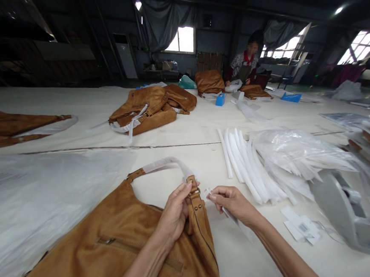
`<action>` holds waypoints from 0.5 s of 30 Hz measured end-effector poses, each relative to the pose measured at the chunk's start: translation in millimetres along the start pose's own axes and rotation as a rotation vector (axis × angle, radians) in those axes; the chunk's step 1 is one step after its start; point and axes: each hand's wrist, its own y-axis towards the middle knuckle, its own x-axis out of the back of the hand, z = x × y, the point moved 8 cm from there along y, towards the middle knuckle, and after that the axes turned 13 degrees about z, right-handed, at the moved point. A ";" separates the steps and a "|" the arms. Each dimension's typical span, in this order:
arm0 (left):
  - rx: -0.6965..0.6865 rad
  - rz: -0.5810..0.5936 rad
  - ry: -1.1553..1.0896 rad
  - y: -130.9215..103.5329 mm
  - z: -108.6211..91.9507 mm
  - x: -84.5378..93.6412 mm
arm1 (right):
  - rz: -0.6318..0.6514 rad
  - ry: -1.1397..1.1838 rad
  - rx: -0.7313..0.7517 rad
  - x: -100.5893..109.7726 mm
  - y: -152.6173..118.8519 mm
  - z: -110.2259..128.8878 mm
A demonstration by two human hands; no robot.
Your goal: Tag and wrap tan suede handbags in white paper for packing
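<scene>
A brown leather handbag point(126, 232) lies in front of me with its zip pocket facing up. My left hand point(176, 210) is closed around the strap's end by the metal ring point(195, 193). White wrapping point(170, 163) covers the arched middle of the strap. Just right of the ring, my right hand point(233, 203) pinches a thin, translucent white piece. Part of it pokes out past the fingertips, and a pale strip point(231, 217) hangs under the hand; its exact kind is unclear. The far fingers of my left hand are hidden behind the strap.
White foam strips point(250, 165) and clear plastic bags point(299, 151) lie right of centre. A grey tape dispenser point(346, 211) and white tags point(300, 224) are at the right. Plastic sheeting point(38, 208) covers the left. More brown bags point(149, 106) lie farther back, where a co-worker point(246, 66) stands.
</scene>
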 end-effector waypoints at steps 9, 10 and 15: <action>-0.066 0.000 -0.016 -4.5 -6.5 -6.5 | 0.023 -0.082 0.072 -8.8 22.5 11.6; -0.076 0.003 -0.014 -4.8 -7.3 -7.1 | 0.028 -0.090 0.068 -10.2 24.3 11.5; -0.107 0.060 -0.040 -3.7 -9.7 -11.4 | 0.086 0.020 0.005 -19.5 26.9 12.5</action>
